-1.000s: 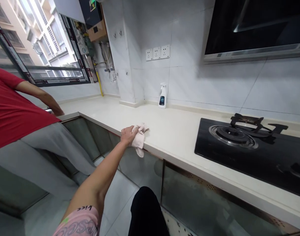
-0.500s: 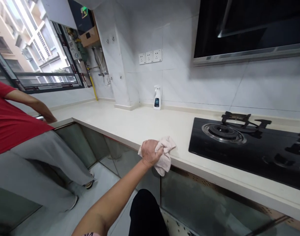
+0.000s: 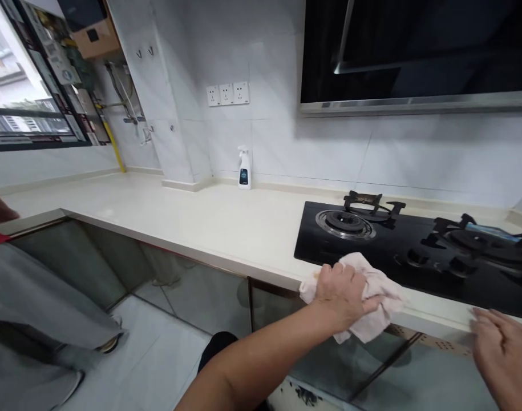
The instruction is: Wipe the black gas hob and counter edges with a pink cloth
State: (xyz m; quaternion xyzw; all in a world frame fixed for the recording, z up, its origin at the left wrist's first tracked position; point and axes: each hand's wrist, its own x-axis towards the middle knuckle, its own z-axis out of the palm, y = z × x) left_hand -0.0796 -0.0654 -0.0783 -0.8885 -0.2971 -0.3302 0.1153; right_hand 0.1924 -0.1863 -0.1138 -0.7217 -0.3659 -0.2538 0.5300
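Observation:
My left hand is closed on a pale pink cloth, pressing it to the counter's front edge just before the stove. Part of the cloth hangs down over that edge, and the rest is bunched beside my thumb. At the far right, my right hand rests by the counter edge with its fingers stretched out and nothing visible in them. The black gas stove lies behind both hands, set in the cream countertop.
Against the tiled wall stands a white spray bottle. One pot support sits askew behind the left burner. A black range hood overhangs the stove. A person in grey trousers stands at the left by the counter.
My left hand has slid the cloth rightward along the counter edge to the front of the stove. My right hand has come into view at the right. The view has turned right.

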